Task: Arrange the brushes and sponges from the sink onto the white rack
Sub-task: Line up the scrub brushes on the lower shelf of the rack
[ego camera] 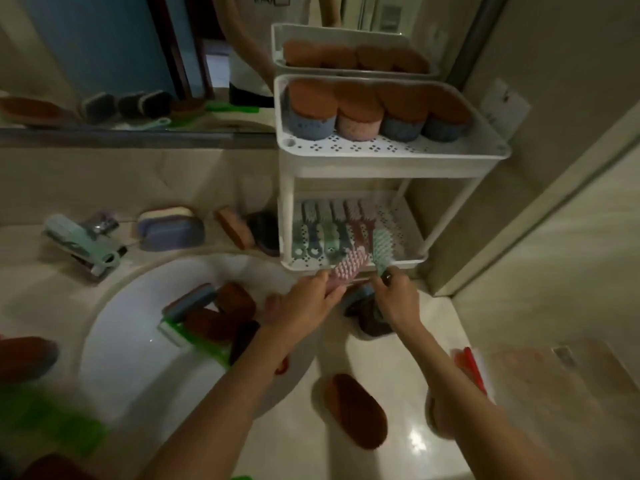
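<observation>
The white rack (353, 261) stands on the counter behind the sink (114, 344). Its top shelf holds several sponges (377, 109) on end; its lower shelf holds several small brushes (329, 230) lying side by side. My left hand (304, 303) grips a pink brush (348, 268) at the lower shelf's front edge. My right hand (394, 299) holds a green brush (382, 249) whose head is over that shelf. In the sink lie brown sponges (221, 313), a blue-backed sponge (190, 301) and a green-handled brush (194, 341).
A faucet (83, 244) with a teal brush, a blue sponge (169, 228) and more sponges (235, 226) line the back ledge. A brown sponge (356, 410), a dark pile (367, 317) and a red brush (472, 368) lie on the counter. A wall rises at right; a mirror is behind.
</observation>
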The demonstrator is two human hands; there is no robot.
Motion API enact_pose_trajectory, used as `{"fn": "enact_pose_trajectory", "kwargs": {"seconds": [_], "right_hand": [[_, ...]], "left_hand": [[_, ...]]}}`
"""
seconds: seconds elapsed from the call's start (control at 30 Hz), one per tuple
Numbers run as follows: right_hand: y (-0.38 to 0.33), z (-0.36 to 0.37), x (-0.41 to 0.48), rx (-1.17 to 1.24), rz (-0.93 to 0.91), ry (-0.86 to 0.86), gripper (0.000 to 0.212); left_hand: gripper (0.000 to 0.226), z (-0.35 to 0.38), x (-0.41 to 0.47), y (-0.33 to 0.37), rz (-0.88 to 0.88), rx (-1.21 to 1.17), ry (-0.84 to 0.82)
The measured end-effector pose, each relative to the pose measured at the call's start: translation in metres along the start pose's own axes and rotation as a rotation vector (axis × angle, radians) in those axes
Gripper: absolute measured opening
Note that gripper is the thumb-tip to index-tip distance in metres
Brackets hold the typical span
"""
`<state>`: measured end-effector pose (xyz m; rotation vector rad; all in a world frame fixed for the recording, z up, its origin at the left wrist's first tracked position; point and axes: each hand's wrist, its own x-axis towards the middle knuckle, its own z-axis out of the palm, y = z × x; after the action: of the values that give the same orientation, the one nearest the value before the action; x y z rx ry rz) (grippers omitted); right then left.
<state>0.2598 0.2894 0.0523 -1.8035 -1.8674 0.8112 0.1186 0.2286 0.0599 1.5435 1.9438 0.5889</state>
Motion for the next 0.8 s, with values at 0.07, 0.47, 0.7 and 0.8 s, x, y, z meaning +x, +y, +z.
{"fn": "enact_pose_trajectory", "kwargs": {"seconds": [0.07, 0.47, 0.7, 0.8], "right_hand": [[0.010, -0.010, 0.028, -0.053, 0.021, -0.033, 0.020], [0.007, -0.009, 0.153, -0.158, 0.098, -0.321, 0.036], [0.009, 0.014, 0.183, -0.204, 0.089, -0.160, 0.034], [0.011, 0.019, 0.185, -0.244, 0.069, -0.122, 0.034]], "left_hand": [[0.036, 0.011, 0.020, 0.013, -0.008, -0.027, -0.073], [0.034, 0.015, 0.114, 0.025, -0.330, -0.351, -0.036], [0.034, 0.023, 0.131, 0.016, -0.367, -0.406, -0.021], [0.033, 0.028, 0.132, 0.012, -0.368, -0.392, -0.023]]}}
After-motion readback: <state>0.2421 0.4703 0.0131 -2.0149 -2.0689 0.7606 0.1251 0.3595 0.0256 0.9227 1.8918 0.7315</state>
